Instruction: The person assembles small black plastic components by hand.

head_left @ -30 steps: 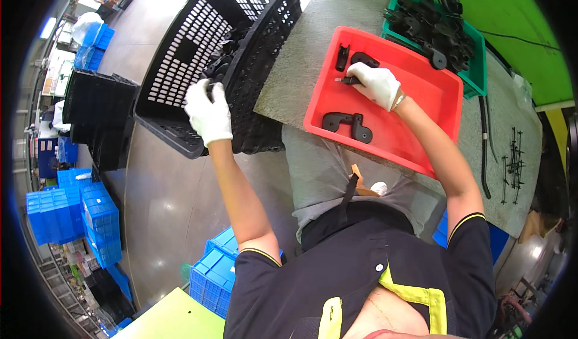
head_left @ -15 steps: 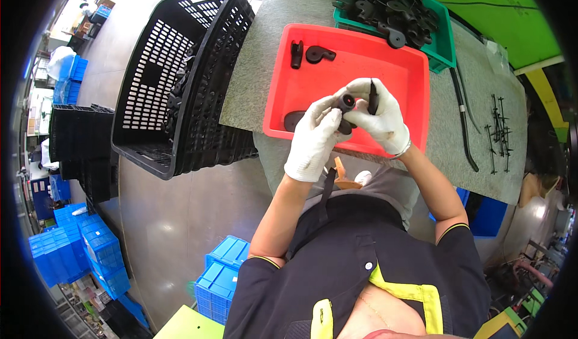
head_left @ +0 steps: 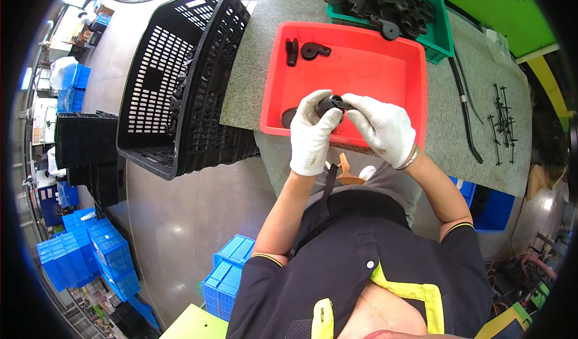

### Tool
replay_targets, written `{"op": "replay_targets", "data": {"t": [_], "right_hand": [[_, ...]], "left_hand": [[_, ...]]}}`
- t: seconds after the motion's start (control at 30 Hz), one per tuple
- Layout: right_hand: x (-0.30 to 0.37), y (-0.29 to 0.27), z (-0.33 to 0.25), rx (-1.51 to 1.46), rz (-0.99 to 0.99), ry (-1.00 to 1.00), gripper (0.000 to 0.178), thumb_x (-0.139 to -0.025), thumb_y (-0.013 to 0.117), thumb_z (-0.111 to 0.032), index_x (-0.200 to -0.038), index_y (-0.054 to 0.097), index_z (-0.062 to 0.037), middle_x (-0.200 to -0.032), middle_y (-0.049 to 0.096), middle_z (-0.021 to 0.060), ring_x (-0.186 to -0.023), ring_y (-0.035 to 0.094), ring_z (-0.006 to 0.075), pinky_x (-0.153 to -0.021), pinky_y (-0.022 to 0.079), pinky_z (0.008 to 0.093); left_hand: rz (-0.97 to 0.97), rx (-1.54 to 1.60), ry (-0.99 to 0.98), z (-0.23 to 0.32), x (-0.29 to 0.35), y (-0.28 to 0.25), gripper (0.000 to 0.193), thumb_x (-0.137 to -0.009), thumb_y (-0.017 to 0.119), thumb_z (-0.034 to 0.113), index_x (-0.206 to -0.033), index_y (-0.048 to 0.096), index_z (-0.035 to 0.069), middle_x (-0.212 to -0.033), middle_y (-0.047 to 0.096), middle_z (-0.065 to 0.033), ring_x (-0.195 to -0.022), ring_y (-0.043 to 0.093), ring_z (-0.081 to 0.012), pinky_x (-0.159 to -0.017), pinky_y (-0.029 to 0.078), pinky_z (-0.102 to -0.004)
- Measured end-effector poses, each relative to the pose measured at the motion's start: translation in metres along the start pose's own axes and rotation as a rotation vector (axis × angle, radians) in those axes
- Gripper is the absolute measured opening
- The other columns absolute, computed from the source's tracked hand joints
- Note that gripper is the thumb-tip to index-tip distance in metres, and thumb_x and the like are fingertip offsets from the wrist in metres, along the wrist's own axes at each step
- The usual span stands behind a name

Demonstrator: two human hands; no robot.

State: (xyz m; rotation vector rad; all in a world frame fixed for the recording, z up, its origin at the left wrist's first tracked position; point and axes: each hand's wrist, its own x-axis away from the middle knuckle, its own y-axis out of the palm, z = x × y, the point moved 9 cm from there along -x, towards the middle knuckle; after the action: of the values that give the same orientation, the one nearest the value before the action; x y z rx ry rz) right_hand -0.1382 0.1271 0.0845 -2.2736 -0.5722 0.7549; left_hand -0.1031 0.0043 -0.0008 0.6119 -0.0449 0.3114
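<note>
one forked part and one round-ended part lie in the red tray, at its far left. over the tray's near half, we see the left hand with fingers curled around a black tube; the right hand pinches a slim dark piece, fingertips nearly meeting, its shape unclear to us. a dark disc is partly hidden. beyond the tray, a green bin heaped with black fittings is cut off; left of it, a black crate half-hides its contents.
</note>
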Motion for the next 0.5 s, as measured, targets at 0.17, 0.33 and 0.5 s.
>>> {"op": "replay_targets", "data": {"t": [0.17,0.33,0.5], "right_hand": [[-0.0013,0.0016,-0.0051,0.082,-0.088,0.028,0.028,-0.088,0.063,-0.015,-0.114,0.063,-0.006,-0.088,0.068,0.0132,-0.075,0.067,0.0296,-0.062,0.052,0.0347],[0.0006,0.0024,-0.0036,0.105,-0.083,-0.001,0.028,-0.088,0.062,-0.015,-0.115,0.063,-0.007,-0.089,0.068,0.0129,-0.074,0.067,0.0285,-0.061,0.052,0.034],[0.0016,0.0028,-0.0003,0.107,-0.091,0.045,0.027,-0.088,0.062,-0.015,-0.114,0.064,-0.0073,-0.088,0.068,0.0129,-0.074,0.067,0.0285,-0.062,0.052,0.0341]], "left_hand": [[0.021,-0.068,0.024,-0.0027,-0.0011,-0.0046,0.035,-0.084,0.069,0.003,-0.117,0.057,-0.001,-0.104,0.059,-0.005,-0.09,0.056,-0.0097,-0.081,0.048,-0.023],[0.012,-0.087,0.006,-0.0031,-0.0017,-0.0037,0.031,-0.083,0.07,0.004,-0.112,0.059,0.0,-0.101,0.06,-0.0037,-0.09,0.056,-0.0091,-0.081,0.047,-0.0229],[0.019,-0.234,0.094,-0.0031,-0.0011,-0.0015,0.026,-0.086,0.065,0.002,-0.111,0.057,0.001,-0.095,0.058,-0.0031,-0.081,0.057,-0.0086,-0.071,0.049,-0.0237]]}}
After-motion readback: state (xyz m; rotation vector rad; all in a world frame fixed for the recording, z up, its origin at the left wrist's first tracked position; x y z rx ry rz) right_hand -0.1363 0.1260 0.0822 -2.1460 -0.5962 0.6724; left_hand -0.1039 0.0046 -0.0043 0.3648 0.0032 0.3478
